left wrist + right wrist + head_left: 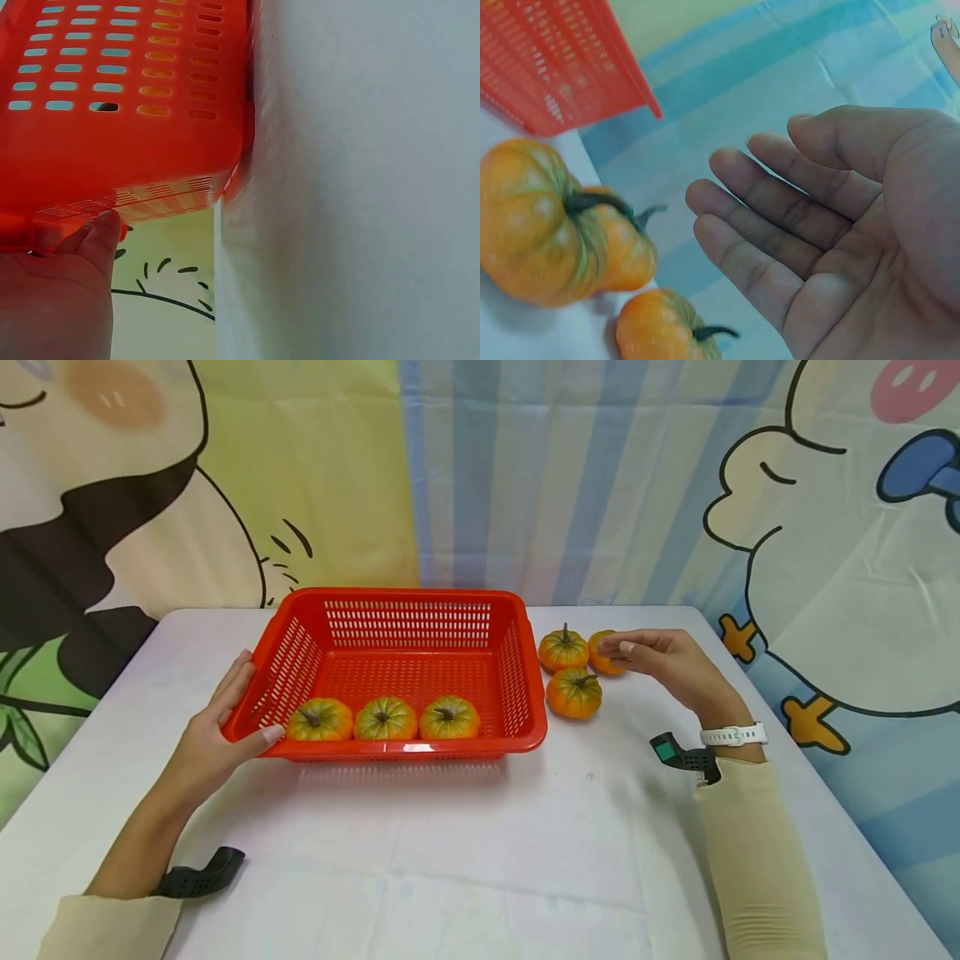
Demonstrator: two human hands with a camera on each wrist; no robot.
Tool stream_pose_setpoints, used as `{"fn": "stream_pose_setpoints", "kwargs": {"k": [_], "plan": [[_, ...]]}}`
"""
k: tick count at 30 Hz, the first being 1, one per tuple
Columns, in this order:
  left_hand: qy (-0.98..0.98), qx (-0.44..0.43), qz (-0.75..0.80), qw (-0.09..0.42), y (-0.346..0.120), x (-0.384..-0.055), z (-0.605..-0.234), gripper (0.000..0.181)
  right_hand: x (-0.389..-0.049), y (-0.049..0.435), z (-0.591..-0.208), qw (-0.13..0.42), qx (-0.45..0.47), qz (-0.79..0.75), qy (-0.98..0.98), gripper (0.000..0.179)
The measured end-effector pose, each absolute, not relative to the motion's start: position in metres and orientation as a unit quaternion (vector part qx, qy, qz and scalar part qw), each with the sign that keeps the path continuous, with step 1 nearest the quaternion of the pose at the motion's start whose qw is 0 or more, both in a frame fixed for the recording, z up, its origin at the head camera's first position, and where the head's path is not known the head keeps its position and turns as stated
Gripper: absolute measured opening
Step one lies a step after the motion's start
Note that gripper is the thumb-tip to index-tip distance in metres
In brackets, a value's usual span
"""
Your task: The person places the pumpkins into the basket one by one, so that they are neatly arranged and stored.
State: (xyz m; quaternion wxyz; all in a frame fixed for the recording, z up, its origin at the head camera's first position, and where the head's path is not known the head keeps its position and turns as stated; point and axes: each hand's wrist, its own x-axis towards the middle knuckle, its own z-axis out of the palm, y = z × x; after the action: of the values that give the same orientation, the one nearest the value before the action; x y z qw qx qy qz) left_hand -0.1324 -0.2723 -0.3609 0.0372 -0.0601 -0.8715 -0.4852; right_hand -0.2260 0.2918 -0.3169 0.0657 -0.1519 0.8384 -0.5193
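Note:
A red plastic basket (412,747) with slotted walls stands on the white table, three small orange-and-green pumpkins (386,718) lined up along its near side. My left hand (217,727) grips the basket's left rim near the front corner, thumb over the rim and fingers along the outer side. In the left wrist view those fingers (101,240) lie against the underside of the rim. My right hand (667,664) is held over the table to the right, fingers loosely bent and palm bare. Below and beside it, three more pumpkins (574,693) sit close together, one partly hidden by its fingertips.
A white cloth covers the table (420,860). Right behind the table's far edge hangs a printed curtain (480,485) with cartoon animals and stripes. Black camera mounts (202,872) stick out from both wrists, and a white watch band (733,735) circles the right one.

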Motion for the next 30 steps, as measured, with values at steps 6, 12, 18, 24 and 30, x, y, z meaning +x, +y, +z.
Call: {"fn": "stream_pose_setpoints", "kwargs": {"k": [6,12,18,24,30], "plan": [[-0.872,-0.061,-0.484,0.038,-0.272,-0.132,-0.362,0.091,-0.229,0.301,-0.322,0.128,-0.126,-0.544,0.819,0.039],[-0.873,-0.064,-0.482,0.042,-0.272,-0.131,-0.361,0.091,-0.233,0.312,-0.329,0.153,-0.113,-0.561,0.806,0.046],[-0.874,-0.062,-0.48,0.042,-0.272,-0.13,-0.361,0.091,-0.238,0.319,-0.341,0.193,-0.097,-0.562,0.798,0.051],[-0.878,-0.061,-0.473,0.042,-0.271,-0.131,-0.359,0.092,-0.241,0.321,-0.354,0.214,-0.083,-0.566,0.792,0.051],[-0.877,-0.062,-0.475,0.041,-0.271,-0.131,-0.359,0.091,-0.244,0.317,-0.367,0.214,-0.082,-0.614,0.756,0.055]]}}
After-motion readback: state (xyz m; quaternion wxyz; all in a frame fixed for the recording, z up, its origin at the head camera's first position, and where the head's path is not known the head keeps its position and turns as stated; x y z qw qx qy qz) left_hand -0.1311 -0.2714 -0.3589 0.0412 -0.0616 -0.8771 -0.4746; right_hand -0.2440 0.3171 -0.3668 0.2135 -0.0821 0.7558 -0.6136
